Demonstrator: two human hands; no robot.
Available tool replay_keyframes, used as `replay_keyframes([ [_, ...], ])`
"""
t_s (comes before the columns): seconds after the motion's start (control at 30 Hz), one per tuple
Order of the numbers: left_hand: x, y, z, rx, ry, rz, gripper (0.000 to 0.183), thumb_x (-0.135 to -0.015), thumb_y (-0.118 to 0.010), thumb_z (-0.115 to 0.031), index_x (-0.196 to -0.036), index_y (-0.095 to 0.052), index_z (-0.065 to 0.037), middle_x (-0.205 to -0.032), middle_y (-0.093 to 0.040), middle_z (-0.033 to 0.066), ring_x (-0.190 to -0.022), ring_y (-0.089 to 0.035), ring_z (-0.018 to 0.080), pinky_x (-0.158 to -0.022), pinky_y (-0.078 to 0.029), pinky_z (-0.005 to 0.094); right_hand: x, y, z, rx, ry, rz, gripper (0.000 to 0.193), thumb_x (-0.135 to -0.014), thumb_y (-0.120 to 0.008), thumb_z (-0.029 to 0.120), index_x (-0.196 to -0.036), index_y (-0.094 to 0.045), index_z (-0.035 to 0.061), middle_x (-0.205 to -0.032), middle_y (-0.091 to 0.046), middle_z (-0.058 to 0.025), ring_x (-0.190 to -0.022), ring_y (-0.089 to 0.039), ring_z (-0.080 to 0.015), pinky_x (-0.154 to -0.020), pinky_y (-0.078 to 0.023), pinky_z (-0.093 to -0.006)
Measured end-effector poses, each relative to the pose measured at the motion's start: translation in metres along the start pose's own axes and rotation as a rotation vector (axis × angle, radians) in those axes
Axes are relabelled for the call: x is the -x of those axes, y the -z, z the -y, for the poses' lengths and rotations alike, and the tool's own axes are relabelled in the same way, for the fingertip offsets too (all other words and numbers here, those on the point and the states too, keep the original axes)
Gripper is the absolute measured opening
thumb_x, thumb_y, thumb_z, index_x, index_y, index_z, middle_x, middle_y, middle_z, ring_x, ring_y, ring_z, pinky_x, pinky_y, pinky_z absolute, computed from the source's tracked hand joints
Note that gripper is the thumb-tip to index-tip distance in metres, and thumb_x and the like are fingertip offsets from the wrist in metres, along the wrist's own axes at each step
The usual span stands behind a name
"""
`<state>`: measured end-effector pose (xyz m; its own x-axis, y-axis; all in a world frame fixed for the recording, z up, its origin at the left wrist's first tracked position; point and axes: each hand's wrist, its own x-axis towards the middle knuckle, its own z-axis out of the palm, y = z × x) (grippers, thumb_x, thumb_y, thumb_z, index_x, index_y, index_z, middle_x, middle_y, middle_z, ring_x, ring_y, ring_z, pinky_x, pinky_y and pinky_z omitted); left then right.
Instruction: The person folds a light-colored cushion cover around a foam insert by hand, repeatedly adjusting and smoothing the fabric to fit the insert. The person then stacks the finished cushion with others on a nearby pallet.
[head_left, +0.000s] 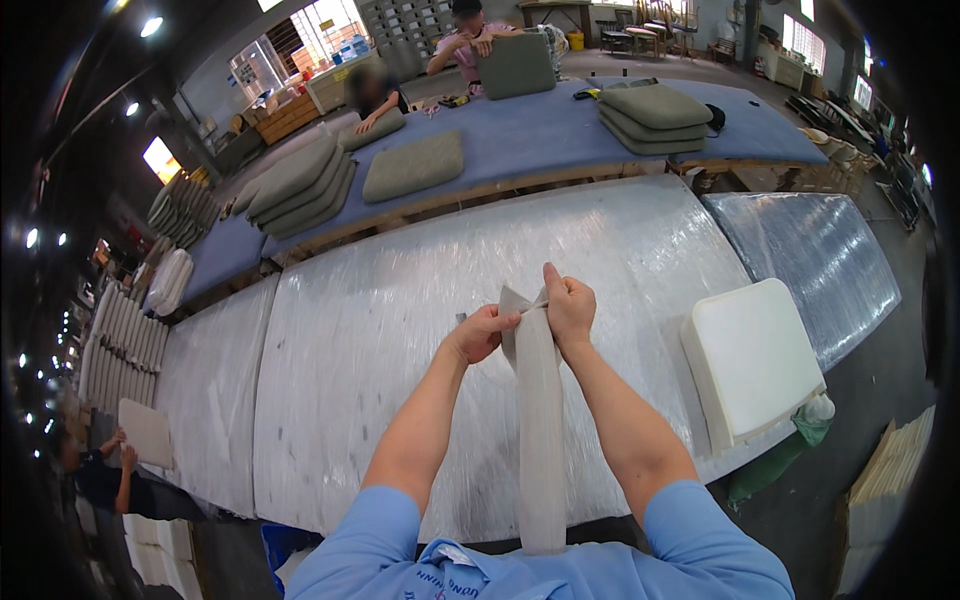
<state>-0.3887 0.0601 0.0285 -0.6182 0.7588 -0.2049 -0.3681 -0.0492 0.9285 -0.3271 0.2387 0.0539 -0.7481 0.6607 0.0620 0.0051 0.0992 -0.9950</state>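
Observation:
In front of my chest stands a light beige fabric piece point(540, 430), seen edge-on as a long narrow band; it looks like a cushion in its cover. Loose cloth flares at its far end. My left hand point(484, 332) pinches this cloth from the left side. Closed on the same end from the right is my right hand point(570, 310), its thumb pointing up. The fingers' undersides are hidden. To the right, a white foam cushion point(758, 358) lies on the plastic-wrapped table point(400, 300).
A blue-topped table point(530, 130) behind carries stacked green cushions point(655, 115) and a single green cushion point(413, 166). Two people work there. Another person at the lower left holds a pale cushion point(145, 433). A green bag point(775, 465) hangs at the right edge.

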Motion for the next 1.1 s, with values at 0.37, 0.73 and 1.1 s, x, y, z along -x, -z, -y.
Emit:
replay_keyframes([
  [0.37, 0.007, -0.054, 0.015, 0.18, -0.098, -0.238, 0.044, -0.102, -0.063, -0.045, -0.116, -0.067, -0.003, -0.1, -0.07, 0.0046, -0.085, -0.066, 0.0145, -0.079, -0.054, 0.0319, -0.002, -0.008, 0.002, 0.223, 0.128, -0.031, 0.056, -0.093, -0.068, 0.046, -0.063, -0.061, -0.0012, -0.061, -0.06, -0.0214, -0.055, -0.055, -0.0352, -0.061, -0.045, -0.0464],
  [0.73, 0.003, -0.083, -0.003, 0.099, -0.042, -0.413, 0.049, -0.096, -0.068, -0.047, -0.114, -0.066, -0.001, -0.095, -0.069, 0.0095, -0.074, -0.068, 0.0189, -0.065, -0.057, 0.0354, -0.013, -0.007, -0.01, 0.328, 0.102, 0.024, 0.048, -0.092, -0.065, 0.041, -0.067, -0.063, -0.0002, -0.07, -0.065, -0.0227, -0.065, -0.062, -0.0419, -0.066, -0.048, -0.051],
  [1.1, 0.006, -0.076, 0.003, 0.119, -0.074, -0.28, 0.053, -0.101, -0.061, -0.052, -0.115, -0.067, -0.001, -0.101, -0.069, 0.0063, -0.088, -0.064, 0.0152, -0.078, -0.053, 0.0314, -0.022, 0.002, -0.005, 0.343, 0.132, 0.091, 0.049, -0.091, -0.066, 0.042, -0.067, -0.064, -0.0006, -0.07, -0.066, -0.0221, -0.064, -0.061, -0.0394, -0.066, -0.047, -0.0498],
])
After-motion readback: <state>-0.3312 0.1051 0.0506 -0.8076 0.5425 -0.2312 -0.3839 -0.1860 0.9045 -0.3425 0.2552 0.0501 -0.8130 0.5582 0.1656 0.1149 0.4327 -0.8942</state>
